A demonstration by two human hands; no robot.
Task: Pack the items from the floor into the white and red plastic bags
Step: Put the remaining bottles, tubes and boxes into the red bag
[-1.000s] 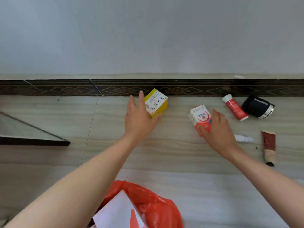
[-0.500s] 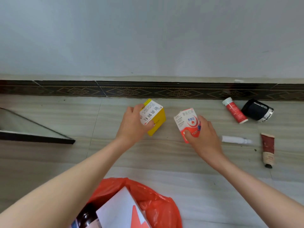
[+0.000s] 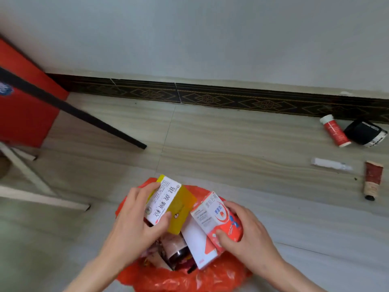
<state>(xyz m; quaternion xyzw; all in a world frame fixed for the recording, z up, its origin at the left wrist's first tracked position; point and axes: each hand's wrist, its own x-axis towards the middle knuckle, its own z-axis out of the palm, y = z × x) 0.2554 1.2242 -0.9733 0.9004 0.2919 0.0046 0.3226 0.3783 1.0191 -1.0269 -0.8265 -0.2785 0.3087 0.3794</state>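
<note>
The left hand (image 3: 134, 224) curls its fingers round a yellow box (image 3: 168, 205). The right hand (image 3: 246, 230) grips a red and white box (image 3: 216, 218). Both boxes are over the open red bag (image 3: 189, 277) on the floor (image 3: 231, 154).

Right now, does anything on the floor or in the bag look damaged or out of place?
Nothing looks spilled or broken. The brown tube at far right looks squeezed and crumpled. The red bag is already crowded, so the yellow box and red-and-white box sit above its opening.
</note>
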